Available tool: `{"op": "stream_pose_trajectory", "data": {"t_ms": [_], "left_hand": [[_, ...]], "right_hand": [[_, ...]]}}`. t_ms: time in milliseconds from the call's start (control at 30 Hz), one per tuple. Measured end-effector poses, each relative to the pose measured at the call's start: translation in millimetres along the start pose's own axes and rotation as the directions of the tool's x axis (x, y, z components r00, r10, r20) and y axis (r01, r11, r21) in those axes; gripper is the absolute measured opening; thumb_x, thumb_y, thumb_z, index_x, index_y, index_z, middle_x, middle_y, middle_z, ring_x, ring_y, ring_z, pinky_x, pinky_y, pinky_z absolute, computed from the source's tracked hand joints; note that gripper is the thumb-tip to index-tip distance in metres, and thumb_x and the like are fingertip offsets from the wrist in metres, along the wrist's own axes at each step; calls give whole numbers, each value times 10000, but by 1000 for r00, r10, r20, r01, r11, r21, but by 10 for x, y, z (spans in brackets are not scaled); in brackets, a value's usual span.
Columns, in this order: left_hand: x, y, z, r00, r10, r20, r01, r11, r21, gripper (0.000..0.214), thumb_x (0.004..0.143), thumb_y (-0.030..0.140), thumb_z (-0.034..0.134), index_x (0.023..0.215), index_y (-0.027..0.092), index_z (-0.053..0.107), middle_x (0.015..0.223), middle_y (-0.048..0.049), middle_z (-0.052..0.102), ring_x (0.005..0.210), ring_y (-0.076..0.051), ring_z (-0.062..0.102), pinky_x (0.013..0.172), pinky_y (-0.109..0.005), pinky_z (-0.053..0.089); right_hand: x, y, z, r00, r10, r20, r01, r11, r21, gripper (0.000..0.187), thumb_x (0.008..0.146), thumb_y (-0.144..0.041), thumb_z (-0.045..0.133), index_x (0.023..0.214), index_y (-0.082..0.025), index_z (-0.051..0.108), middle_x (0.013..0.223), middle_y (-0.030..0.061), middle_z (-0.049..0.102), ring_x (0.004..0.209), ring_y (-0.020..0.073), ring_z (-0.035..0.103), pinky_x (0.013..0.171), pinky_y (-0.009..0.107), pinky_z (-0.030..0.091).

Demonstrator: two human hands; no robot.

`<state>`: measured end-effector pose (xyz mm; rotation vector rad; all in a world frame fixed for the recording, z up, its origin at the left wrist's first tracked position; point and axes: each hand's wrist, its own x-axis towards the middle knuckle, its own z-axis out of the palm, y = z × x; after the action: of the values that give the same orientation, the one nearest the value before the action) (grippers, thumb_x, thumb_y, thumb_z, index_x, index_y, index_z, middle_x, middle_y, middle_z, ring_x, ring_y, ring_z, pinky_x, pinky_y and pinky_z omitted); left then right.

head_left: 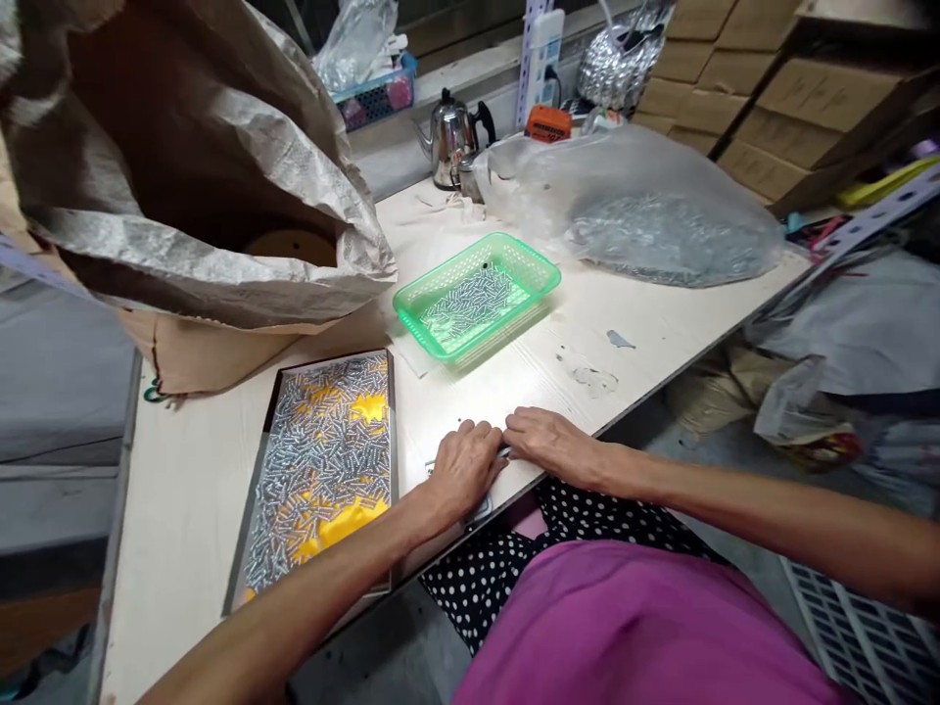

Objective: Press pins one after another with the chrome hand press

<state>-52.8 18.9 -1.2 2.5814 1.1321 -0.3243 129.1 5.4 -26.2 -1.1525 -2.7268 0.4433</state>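
My left hand (464, 468) and my right hand (552, 443) lie close together at the near edge of the pale table (624, 333), fingers curled down. Between them they pinch a small clear packet or metal piece that I cannot make out (503, 452). To the left of my left hand lies a flat tray (323, 460) with a yellow bottom, covered in several small silver screws. Beyond my hands stands a green plastic basket (477, 294) with more screws in it.
A big brown paper sack (191, 166) stands open at the table's left. A clear plastic bag of screws (653, 225) lies at the back right. A steel kettle (449, 137) and cardboard boxes (771, 88) stand behind.
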Motion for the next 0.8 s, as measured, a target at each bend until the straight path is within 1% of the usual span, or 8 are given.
{"op": "stream_pose_trajectory", "data": {"t_ms": [100,167,267,333,467,633,733,800], "left_hand": [[-9,-7,-10,1000,6,-27,-5,1000,16,176,921,339,565,1002,183,553,1020,-81,629,988,-260,563,773,-359,492],[-39,-17,-15,998,-16,-65,18,999,29,250,895,374,604,1030,169,555,1040,-97,627,1003,-277,562,771,-373,505],[-146,9,6,989,-68,-128,71,997,15,439,833,459,669,1110,143,544,1094,-123,620,1036,-304,558,792,-407,525],[-248,83,72,976,-80,-203,82,997,5,460,839,413,676,1180,142,525,1191,-137,601,1090,-306,553,866,-436,519],[-397,367,359,921,-28,-389,19,999,-29,260,914,221,576,1165,155,564,1376,-145,528,1306,-312,454,1065,-489,415],[-370,701,691,840,-137,-525,9,971,-238,281,970,281,478,1217,172,556,1323,-127,599,1328,-300,468,1101,-552,375],[-317,756,725,815,-176,-552,12,957,-289,331,946,338,530,1225,162,554,1364,-141,569,1368,-323,416,1119,-587,332],[-311,771,710,816,-190,-546,21,954,-300,384,914,381,581,1220,151,560,1343,-160,579,1335,-337,454,1094,-582,366]], "right_hand": [[8,-20,-42,999,35,14,-35,999,-18,152,957,-216,508,860,-146,602,864,68,583,831,203,494,764,331,411],[-10,-13,-113,998,55,-5,-55,998,-11,135,925,-255,574,967,-133,614,949,87,587,899,218,496,797,342,423],[-66,19,-224,999,31,-19,-30,998,48,440,849,-412,678,1169,-128,575,1071,118,576,986,247,491,835,371,434],[-91,45,-261,1000,-12,0,12,997,80,502,866,-460,645,1223,-118,558,1106,134,579,1003,248,499,855,379,431],[5,127,-237,1000,4,5,-4,1000,-17,265,969,-283,495,1118,-111,630,1037,125,619,962,219,523,842,344,407],[367,278,-247,999,35,-11,-36,982,-183,175,947,-169,507,927,-126,675,952,93,639,908,194,522,794,303,369],[517,158,-260,999,11,-47,-20,978,-208,190,946,-146,486,937,-112,673,964,118,632,927,209,501,784,319,351],[557,-56,-236,992,-121,-32,112,972,-206,171,942,-175,513,946,-139,680,988,110,624,938,215,483,769,326,338]]}}
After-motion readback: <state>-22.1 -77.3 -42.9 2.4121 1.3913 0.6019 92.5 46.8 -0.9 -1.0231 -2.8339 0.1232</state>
